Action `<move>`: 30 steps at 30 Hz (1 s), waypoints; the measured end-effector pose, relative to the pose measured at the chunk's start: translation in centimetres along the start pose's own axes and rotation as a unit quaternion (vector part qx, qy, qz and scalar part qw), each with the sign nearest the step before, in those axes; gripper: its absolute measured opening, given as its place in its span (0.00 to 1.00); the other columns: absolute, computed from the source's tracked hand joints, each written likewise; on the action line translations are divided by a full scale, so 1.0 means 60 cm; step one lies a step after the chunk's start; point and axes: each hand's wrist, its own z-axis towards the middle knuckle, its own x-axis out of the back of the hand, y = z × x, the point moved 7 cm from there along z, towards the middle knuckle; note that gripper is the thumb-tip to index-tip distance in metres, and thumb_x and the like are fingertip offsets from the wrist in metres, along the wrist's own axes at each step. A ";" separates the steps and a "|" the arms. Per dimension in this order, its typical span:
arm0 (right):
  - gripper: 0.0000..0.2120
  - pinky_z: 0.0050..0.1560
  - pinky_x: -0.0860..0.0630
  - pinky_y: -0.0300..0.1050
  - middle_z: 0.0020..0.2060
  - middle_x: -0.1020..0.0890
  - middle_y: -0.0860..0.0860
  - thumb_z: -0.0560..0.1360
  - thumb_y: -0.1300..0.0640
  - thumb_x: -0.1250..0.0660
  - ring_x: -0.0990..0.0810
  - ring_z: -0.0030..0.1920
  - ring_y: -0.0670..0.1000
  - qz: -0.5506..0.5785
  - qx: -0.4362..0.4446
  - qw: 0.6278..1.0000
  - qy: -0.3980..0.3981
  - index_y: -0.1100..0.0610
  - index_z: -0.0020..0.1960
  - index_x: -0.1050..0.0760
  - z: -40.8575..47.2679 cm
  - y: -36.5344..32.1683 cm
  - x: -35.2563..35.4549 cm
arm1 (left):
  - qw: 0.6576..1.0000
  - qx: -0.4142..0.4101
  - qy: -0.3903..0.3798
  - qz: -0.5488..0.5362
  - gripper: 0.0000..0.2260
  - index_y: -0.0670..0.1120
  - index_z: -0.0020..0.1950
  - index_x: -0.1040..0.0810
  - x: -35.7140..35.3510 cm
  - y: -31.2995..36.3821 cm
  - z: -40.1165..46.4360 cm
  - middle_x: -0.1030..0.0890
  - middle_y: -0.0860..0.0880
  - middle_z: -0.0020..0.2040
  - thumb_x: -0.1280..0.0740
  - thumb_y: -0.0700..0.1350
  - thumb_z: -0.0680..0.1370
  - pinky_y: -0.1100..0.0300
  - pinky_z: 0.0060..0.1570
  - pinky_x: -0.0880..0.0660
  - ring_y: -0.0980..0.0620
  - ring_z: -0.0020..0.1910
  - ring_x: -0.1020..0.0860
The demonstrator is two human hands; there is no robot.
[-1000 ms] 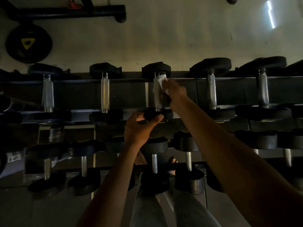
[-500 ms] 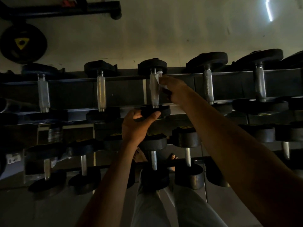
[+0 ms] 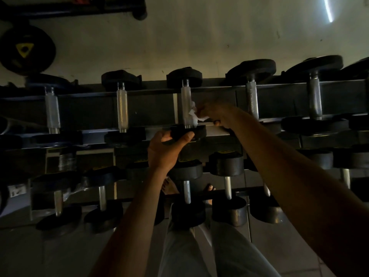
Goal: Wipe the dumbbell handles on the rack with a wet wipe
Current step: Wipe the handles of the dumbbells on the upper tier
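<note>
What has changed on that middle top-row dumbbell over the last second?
The right hand has slid the wet wipe down the handle, from its far end by the back head to the near end, leaving the upper part bare. The left hand stays clamped on the near head, and the dumbbell has not left the rack.

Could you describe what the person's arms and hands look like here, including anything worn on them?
Both forearms are bare, with no sleeves in view. The left hand and right hand wear no gloves, and no watch, ring or band shows, though dim light and blur hide fine detail.
</note>
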 end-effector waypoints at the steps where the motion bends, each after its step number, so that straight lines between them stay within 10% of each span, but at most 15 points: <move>1: 0.16 0.45 0.28 0.44 0.62 0.23 0.55 0.82 0.53 0.34 0.27 0.45 0.49 -0.038 0.005 0.999 -0.007 0.54 0.69 0.25 -0.005 0.003 -0.004 | 1.000 -0.004 -0.001 0.006 0.32 0.56 0.58 0.15 0.000 -0.001 0.002 0.13 0.59 0.54 0.23 0.76 0.64 0.56 0.56 0.17 0.62 0.55 0.16; 5: 0.20 0.64 0.26 0.53 0.66 0.24 0.57 0.84 0.47 0.37 0.27 0.54 0.53 -0.116 0.047 0.992 -0.024 0.54 0.72 0.27 -0.028 0.014 -0.019 | 1.000 -0.019 -0.006 0.023 0.27 0.58 0.57 0.14 -0.001 0.006 -0.001 0.13 0.61 0.52 0.24 0.75 0.67 0.59 0.53 0.18 0.64 0.53 0.16; 12: 0.15 0.57 0.22 0.44 0.56 0.17 0.46 0.78 0.50 0.28 0.20 0.50 0.42 0.035 0.152 0.985 0.068 0.56 0.61 0.18 -0.026 0.005 0.014 | 1.000 -0.016 0.000 0.016 0.31 0.58 0.57 0.14 -0.002 0.000 0.003 0.13 0.61 0.52 0.24 0.77 0.65 0.58 0.54 0.17 0.64 0.54 0.16; 18: 0.15 0.54 0.17 0.45 0.55 0.14 0.45 0.79 0.42 0.32 0.16 0.51 0.41 -0.109 0.367 0.876 0.295 0.45 0.61 0.17 -0.054 -0.106 0.067 | 0.999 -0.022 0.002 0.041 0.32 0.57 0.56 0.14 -0.003 0.007 -0.001 0.13 0.62 0.50 0.27 0.80 0.65 0.64 0.48 0.21 0.65 0.52 0.17; 23: 0.14 0.55 0.23 0.47 0.58 0.15 0.47 0.82 0.43 0.35 0.17 0.54 0.51 -0.390 0.385 0.797 0.256 0.40 0.66 0.20 -0.044 -0.176 0.038 | 0.999 -0.015 0.007 0.047 0.32 0.58 0.57 0.15 -0.002 0.010 -0.008 0.14 0.62 0.52 0.28 0.81 0.65 0.69 0.43 0.28 0.66 0.53 0.18; 30: 0.15 0.51 0.19 0.52 0.56 0.16 0.50 0.79 0.51 0.29 0.16 0.51 0.54 -0.495 0.408 0.725 0.250 0.46 0.65 0.22 -0.043 -0.194 0.010 | 1.000 0.000 0.001 0.025 0.33 0.59 0.56 0.16 -0.004 0.000 -0.007 0.15 0.61 0.54 0.28 0.82 0.63 0.62 0.50 0.24 0.63 0.57 0.19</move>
